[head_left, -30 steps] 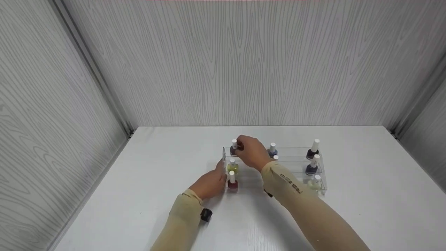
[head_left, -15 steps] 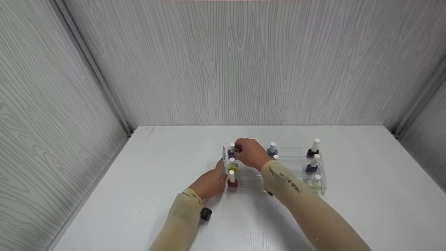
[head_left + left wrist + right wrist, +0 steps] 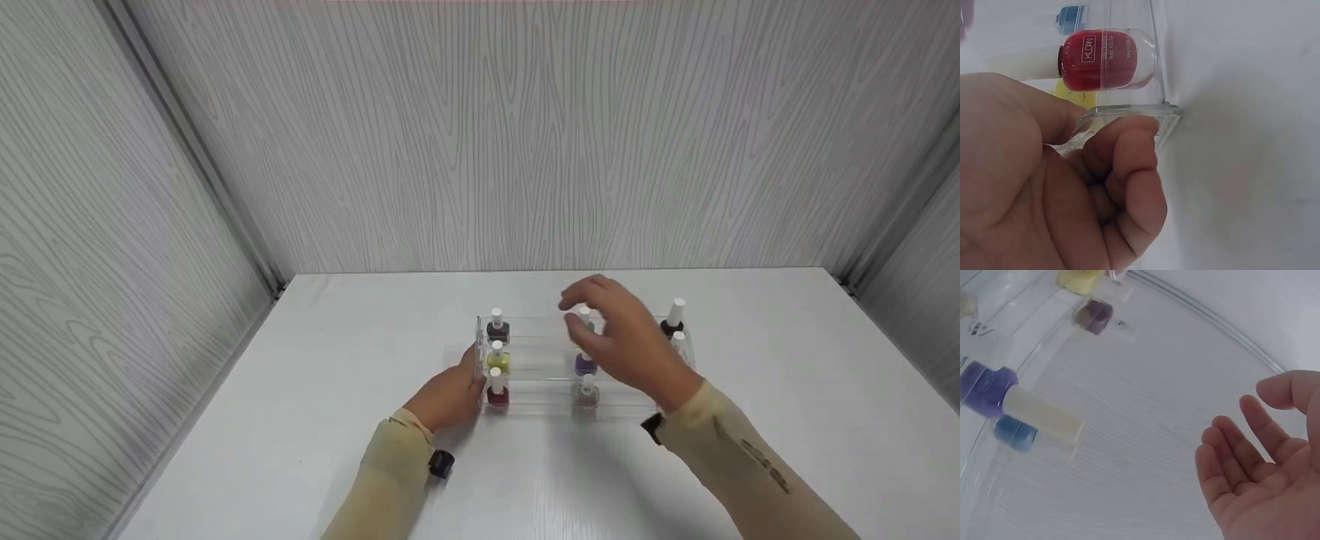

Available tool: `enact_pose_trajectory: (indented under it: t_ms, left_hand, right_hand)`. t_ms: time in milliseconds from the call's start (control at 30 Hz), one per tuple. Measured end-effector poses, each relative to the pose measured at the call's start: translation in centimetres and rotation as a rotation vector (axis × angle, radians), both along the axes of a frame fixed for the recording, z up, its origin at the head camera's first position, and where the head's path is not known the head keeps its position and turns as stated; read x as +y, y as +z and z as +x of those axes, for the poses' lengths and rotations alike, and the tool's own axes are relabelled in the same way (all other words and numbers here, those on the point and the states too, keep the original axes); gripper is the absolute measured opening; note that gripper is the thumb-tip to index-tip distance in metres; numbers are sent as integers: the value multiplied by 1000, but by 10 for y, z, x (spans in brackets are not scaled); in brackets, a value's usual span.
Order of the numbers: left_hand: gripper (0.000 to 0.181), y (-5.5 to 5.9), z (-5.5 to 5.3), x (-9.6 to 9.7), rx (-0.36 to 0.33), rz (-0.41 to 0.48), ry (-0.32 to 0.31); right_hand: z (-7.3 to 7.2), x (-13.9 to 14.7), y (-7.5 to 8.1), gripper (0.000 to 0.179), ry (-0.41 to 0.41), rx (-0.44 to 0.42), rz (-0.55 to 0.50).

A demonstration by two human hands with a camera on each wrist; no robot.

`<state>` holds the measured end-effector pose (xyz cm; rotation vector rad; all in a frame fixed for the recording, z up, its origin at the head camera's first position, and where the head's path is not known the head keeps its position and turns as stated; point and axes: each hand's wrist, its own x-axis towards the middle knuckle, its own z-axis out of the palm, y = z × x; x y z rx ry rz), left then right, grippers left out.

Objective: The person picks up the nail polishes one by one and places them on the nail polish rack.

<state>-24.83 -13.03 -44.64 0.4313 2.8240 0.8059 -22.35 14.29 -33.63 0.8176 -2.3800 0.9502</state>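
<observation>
A clear acrylic tiered rack [image 3: 536, 380] stands on the white table, holding several white-capped nail polish bottles. Its left column has a dark grey bottle [image 3: 498, 331] at the back, a yellow one [image 3: 498, 364] in the middle and a red one [image 3: 497, 397] in front. My left hand [image 3: 448, 397] grips the rack's left side panel [image 3: 1129, 109], fingers curled against it, close by the red bottle in the left wrist view. Above the rack's middle, my right hand [image 3: 626, 334] hangs with fingers spread and holds nothing. It partly hides the bottles behind it.
A purple bottle [image 3: 586, 364] and a pale one [image 3: 586, 396] stand in the rack's middle column. Dark bottles [image 3: 673, 328] sit at its right end, partly covered by my right arm. Wood-grain panels [image 3: 480, 150] enclose the table at the back and sides.
My right hand has let go of the dark grey nail polish bottle, which now stands in the back left of the rack, and has moved right. The left hand stays on the rack.
</observation>
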Motion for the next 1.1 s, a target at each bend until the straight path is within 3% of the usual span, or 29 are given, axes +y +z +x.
enact_pose_trajectory:
  t_ms: [167, 267, 333, 433, 533, 600, 733, 900, 1100]
  left_hand:
    - [64, 4, -2, -2, -52, -3, 39]
    - [64, 5, -3, -3, -58, 11, 52]
    - [63, 7, -4, -2, -49, 19, 48]
    - [62, 7, -4, -2, -33, 17, 37]
    - [62, 6, -3, -2, -33, 15, 40]
    - [63, 4, -1, -2, -42, 22, 55]
    - [59, 5, 0, 0, -11, 46, 113]
    - [33, 13, 0, 0, 57, 97, 182]
    - [14, 18, 1, -1, 63, 102, 171]
  right_hand:
    - [7, 62, -11, 16, -133, 252, -203]
    - [0, 99, -27, 16, -291, 304, -225]
    - [-6, 121, -39, 15, -394, 244, -172]
    - [-11, 144, -56, 14, -466, 39, 26]
    - [-13, 153, -68, 16, -433, -161, 220]
    - [-14, 153, -75, 18, -402, -224, 283]
    - [-14, 151, -80, 18, -400, -283, 310]
    - [-15, 149, -81, 19, -424, -387, 294]
    - [-20, 150, -78, 19, -403, -481, 294]
